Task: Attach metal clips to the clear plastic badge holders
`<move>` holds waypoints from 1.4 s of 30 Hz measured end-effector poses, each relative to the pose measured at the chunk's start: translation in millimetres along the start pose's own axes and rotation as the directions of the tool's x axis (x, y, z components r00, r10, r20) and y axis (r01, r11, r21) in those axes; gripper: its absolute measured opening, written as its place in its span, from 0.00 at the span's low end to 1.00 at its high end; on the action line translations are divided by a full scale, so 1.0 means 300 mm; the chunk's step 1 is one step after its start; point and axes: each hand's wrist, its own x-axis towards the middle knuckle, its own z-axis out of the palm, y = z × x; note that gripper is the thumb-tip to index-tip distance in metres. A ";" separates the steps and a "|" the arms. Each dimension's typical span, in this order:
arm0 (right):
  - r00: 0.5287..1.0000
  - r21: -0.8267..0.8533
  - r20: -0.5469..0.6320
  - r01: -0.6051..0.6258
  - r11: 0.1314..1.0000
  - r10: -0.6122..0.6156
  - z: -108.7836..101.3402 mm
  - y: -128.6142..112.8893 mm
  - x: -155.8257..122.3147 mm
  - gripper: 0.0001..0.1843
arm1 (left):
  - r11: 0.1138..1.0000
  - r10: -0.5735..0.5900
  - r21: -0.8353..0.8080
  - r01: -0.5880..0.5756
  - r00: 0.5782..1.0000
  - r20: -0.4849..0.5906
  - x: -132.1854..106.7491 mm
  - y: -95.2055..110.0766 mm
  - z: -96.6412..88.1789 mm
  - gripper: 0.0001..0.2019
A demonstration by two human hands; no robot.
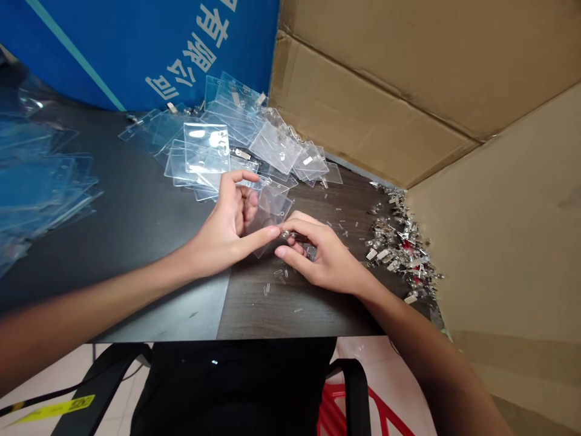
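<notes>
My left hand [229,227] holds a clear plastic badge sleeve [272,206] above the dark table, thumb and fingers curled around it. My right hand [318,254] pinches a small metal clip [287,234] at the sleeve's lower edge, fingertips meeting my left thumb. Both hands are closed on their objects near the table's middle.
A heap of clear badge sleeves [227,145] lies behind my hands. A pile of metal clips [402,245] sits at the right by cardboard sheets [385,79]. More sleeves [40,175] stack at the left. Small clear plastic bits [276,281] scatter on the dark table [149,212]. A blue panel [136,48] stands behind.
</notes>
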 end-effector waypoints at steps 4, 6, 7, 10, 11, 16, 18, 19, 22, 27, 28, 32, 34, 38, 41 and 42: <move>1.000 -0.024 -0.028 0.007 1.000 -0.007 0.002 0.002 0.001 0.06 | 0.993 0.069 0.103 -0.064 0.997 -0.046 -0.003 0.005 0.002 0.39; 0.999 -0.037 -0.040 0.005 0.999 -0.007 0.003 0.003 0.003 0.05 | 0.985 0.103 0.147 -0.093 0.993 -0.063 -0.006 0.004 0.003 0.39; 0.999 -0.044 -0.045 0.008 0.999 -0.010 0.003 0.004 0.004 0.06 | 0.981 0.112 0.163 -0.100 0.991 -0.067 -0.008 0.003 0.004 0.39; 0.998 -0.058 -0.063 0.018 0.998 -0.021 0.004 0.007 0.007 0.09 | 0.975 0.126 0.195 -0.110 0.989 -0.073 -0.014 0.000 0.009 0.39; 0.997 -0.059 -0.071 0.020 0.998 -0.024 0.004 0.008 0.007 0.10 | 0.973 0.132 0.200 -0.114 0.988 -0.076 -0.016 -0.001 0.012 0.39; 0.995 -0.066 -0.088 0.036 0.997 -0.042 -0.001 0.011 0.013 0.12 | 0.975 0.132 0.186 -0.118 0.989 -0.064 -0.022 0.010 0.013 0.37; 0.996 -0.068 -0.078 0.025 0.997 -0.030 -0.007 0.010 0.018 0.12 | 0.986 0.093 0.143 -0.087 0.995 -0.036 -0.017 0.019 0.003 0.34; 0.997 -0.068 -0.072 0.005 0.998 -0.010 -0.011 0.010 0.021 0.12 | 0.991 0.071 0.113 -0.067 0.997 -0.032 -0.011 0.025 -0.005 0.33; 0.992 -0.085 -0.092 -0.091 0.992 0.083 -0.023 0.020 0.034 0.11 | 0.999 -0.008 0.052 0.011 0.999 -0.050 0.015 0.041 -0.038 0.28; 0.946 -0.110 -0.224 -0.262 0.959 0.232 -0.046 0.073 0.065 0.16 | 0.985 -0.121 0.115 0.130 0.990 -0.078 0.078 0.077 -0.107 0.21; 0.933 -0.109 -0.258 -0.286 0.952 0.251 -0.053 0.086 0.071 0.18 | 0.983 -0.136 0.111 0.147 0.986 -0.099 0.094 0.088 -0.117 0.22; 0.886 -0.173 -0.378 -0.352 0.920 0.268 -0.096 0.129 0.088 0.17 | 0.976 -0.177 0.100 0.195 0.970 -0.165 0.195 0.149 -0.134 0.24; 0.876 -0.249 -0.408 -0.379 0.891 0.258 -0.119 0.141 0.093 0.17 | 0.972 -0.156 0.143 0.189 0.965 -0.209 0.278 0.180 -0.123 0.21; 0.856 -0.335 -0.443 -0.433 0.837 0.266 -0.154 0.152 0.101 0.17 | 0.955 -0.103 0.238 0.177 0.951 -0.293 0.474 0.205 -0.078 0.14; 0.839 -0.393 -0.454 -0.491 0.777 0.301 -0.173 0.143 0.103 0.17 | 0.913 -0.051 0.352 0.206 0.914 -0.403 0.576 0.187 -0.063 0.21; 0.830 -0.416 -0.460 -0.515 0.749 0.315 -0.181 0.137 0.101 0.17 | 0.891 -0.026 0.398 0.220 0.898 -0.439 0.590 0.178 -0.068 0.24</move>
